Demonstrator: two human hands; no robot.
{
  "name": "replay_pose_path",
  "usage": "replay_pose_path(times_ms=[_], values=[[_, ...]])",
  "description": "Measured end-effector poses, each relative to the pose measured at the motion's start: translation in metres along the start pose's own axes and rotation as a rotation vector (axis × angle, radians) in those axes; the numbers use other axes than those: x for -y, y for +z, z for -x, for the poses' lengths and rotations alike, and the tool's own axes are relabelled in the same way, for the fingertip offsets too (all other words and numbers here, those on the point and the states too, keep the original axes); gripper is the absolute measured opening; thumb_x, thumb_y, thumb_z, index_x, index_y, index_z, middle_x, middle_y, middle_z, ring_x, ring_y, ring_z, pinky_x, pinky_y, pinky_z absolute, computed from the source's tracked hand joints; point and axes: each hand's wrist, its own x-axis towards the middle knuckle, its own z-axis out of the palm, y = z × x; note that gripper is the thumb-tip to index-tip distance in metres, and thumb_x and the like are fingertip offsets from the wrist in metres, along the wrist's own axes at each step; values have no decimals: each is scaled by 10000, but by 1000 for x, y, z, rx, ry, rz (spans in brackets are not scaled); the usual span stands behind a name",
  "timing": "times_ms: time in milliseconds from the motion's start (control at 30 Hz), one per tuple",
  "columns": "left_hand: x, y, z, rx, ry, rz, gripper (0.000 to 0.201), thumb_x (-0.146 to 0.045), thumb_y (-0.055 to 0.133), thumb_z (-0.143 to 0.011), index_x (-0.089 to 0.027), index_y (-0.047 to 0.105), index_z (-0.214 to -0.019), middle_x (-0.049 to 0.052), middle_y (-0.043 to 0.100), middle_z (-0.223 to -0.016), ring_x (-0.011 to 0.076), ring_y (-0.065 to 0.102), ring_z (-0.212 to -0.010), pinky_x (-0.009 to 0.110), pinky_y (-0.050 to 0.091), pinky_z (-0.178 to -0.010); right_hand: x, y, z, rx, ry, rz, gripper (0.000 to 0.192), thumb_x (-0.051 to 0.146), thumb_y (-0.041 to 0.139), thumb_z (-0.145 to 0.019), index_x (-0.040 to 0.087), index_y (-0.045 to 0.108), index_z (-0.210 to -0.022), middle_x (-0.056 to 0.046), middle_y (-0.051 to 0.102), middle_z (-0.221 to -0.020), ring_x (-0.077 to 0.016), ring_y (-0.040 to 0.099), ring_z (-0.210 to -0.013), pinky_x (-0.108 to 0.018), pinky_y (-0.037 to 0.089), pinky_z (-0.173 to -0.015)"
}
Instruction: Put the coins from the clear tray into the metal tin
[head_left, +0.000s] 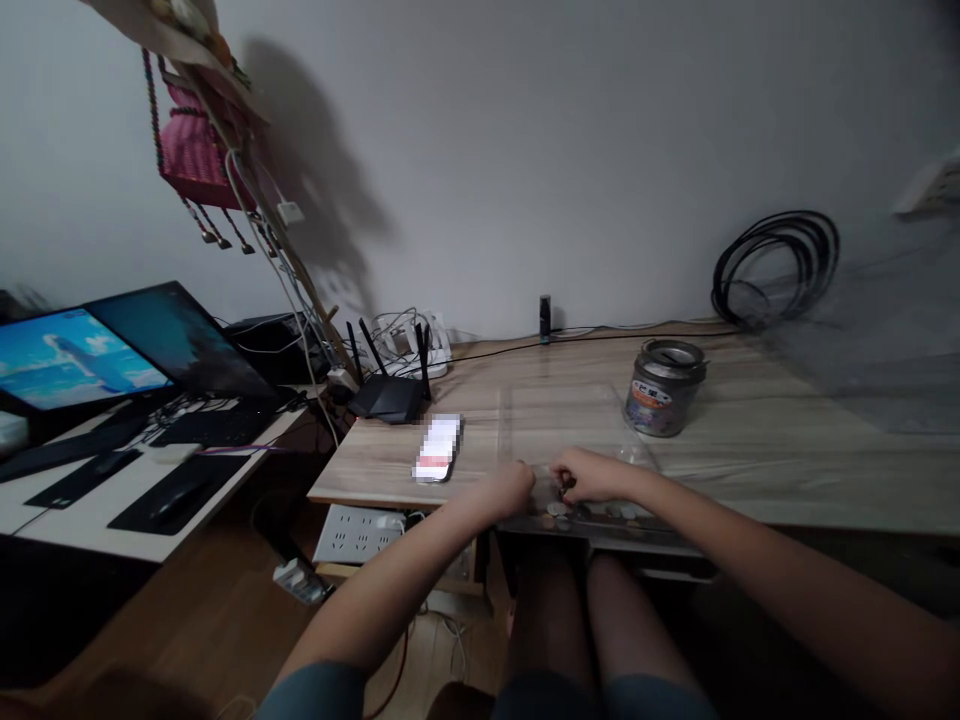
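Observation:
A clear plastic container point(559, 415), see-through and hard to outline, lies at the table's front edge. Several coins point(556, 509) are spread along its near side, some silver and some yellowish. My left hand point(516, 488) is closed, knuckles up, over the container's left part; its fingertips are hidden. Just to the right, my right hand point(589, 475) reaches in above the coins with thumb and fingers pinched together. A small dark patch shows between those fingers, too dim to name. Behind and to the right stands a round metal tin point(666, 390) with a printed label.
Left of my hands lies a lit phone point(437, 448), with a black router point(390, 395) behind it. A small dark bottle point(544, 318) stands by the wall. Coiled black cable point(776, 265) and plastic sheeting point(885, 330) are at right. A power strip point(356, 533) sits below the table edge.

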Motion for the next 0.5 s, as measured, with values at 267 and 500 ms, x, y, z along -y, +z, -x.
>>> replay_pose_path(times_ms=[267, 500], values=[[16, 1, -19, -290, -273, 1267, 133, -75, 483, -765, -116, 603, -805, 52, 624, -749, 126, 599, -728, 270, 480, -761, 9, -20, -4, -236, -92, -206, 53, 148, 581, -600, 139, 568, -651, 37, 511, -570, -93, 435, -565, -215, 321, -534], [5, -12, -27, -162, -337, 2373, 230, -201, 367, -888, -134, 530, -740, 9, 556, -638, 99, 576, -570, 246, 512, -606, 60, -50, -13, -366, -115, -118, 151, 179, 617, -608, 140, 628, -754, -23, 638, -721, -124, 524, -635, -218, 366, -581]])
